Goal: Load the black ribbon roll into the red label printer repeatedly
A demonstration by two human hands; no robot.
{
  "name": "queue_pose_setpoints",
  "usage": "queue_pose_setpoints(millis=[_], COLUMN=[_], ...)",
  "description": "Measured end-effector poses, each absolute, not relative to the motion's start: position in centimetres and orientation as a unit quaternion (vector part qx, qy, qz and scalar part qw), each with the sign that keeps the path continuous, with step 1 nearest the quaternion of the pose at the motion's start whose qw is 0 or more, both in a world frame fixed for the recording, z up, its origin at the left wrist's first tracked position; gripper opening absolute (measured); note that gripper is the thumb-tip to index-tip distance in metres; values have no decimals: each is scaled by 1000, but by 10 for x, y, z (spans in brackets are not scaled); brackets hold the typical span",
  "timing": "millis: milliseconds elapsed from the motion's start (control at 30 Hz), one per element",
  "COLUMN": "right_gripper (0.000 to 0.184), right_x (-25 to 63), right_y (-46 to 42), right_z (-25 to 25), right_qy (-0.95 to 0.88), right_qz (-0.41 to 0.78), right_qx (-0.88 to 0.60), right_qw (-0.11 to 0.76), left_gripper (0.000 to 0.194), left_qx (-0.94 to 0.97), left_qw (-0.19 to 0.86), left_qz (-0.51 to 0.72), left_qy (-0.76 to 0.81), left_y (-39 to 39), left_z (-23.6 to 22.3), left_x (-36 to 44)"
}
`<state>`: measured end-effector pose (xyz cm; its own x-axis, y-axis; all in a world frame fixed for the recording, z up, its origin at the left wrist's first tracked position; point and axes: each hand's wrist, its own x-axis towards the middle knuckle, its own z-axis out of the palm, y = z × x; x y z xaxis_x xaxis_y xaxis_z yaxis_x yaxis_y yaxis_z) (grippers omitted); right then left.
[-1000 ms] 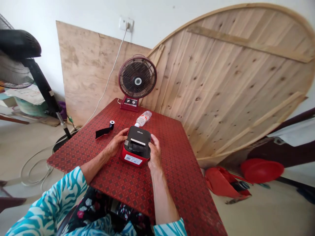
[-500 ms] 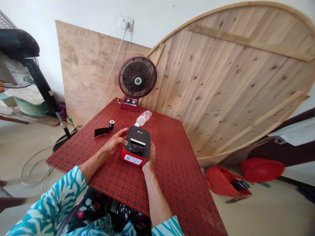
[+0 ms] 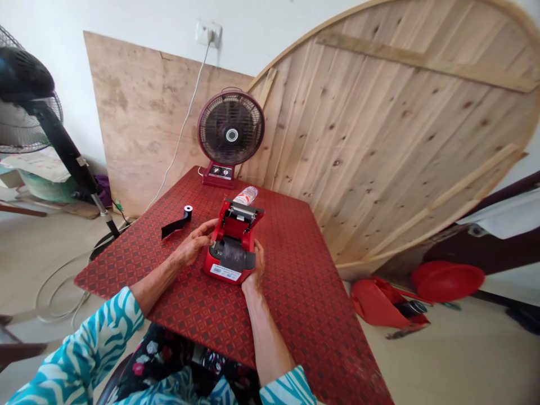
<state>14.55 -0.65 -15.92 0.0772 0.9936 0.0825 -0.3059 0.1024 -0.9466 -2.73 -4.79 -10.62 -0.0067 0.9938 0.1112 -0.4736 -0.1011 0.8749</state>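
A small red and black label printer point(image 3: 225, 271) stands on the patterned red table point(image 3: 291, 281), its lid point(image 3: 243, 211) raised and the red inside showing. Dark film lies across its front part. My left hand point(image 3: 196, 243) grips the printer's left side, fingers along the edge. On the opposite side my right hand point(image 3: 255, 271) is wrapped round the body, some fingers hidden behind it. Left of the printer is a roll of black ribbon point(image 3: 182, 221), its loose end trailing on the table. A clear plastic bottle point(image 3: 246, 194) lies behind the lid, partly covered by it.
A dark red table fan point(image 3: 231, 135) stands at the table's far end. At the left is a black floor fan point(image 3: 63, 129). Large wooden boards point(image 3: 358, 140) lean on the wall. A red basin point(image 3: 447, 281) and a red dustpan point(image 3: 375, 304) are on the floor at right.
The printer's lid has swung up from closed to open, exposing the inside. Both hands stay at its sides. The camera view has shifted slightly.
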Motion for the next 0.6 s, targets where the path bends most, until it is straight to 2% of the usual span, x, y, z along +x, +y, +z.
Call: queue_pose_setpoints(millis=[200, 367, 467, 600], right_gripper=[45, 48, 49, 47], right_x=[141, 139, 139, 137], right_y=[-8, -2, 2, 5], right_z=[-154, -164, -169, -171], right_qy=[-377, -390, -404, -412], right_qz=[556, 546, 530, 516], right_qx=[-400, -396, -391, -385], right_qw=[624, 627, 635, 645], left_gripper=[56, 41, 31, 30], left_qx=[431, 590, 722, 832], left_qw=[539, 359, 237, 158], left_qz=[609, 535, 399, 83], left_qy=[390, 487, 513, 526], left_y=[-45, -38, -25, 3], left_z=[-111, -86, -60, -33], left_x=[-36, -46, -36, -13])
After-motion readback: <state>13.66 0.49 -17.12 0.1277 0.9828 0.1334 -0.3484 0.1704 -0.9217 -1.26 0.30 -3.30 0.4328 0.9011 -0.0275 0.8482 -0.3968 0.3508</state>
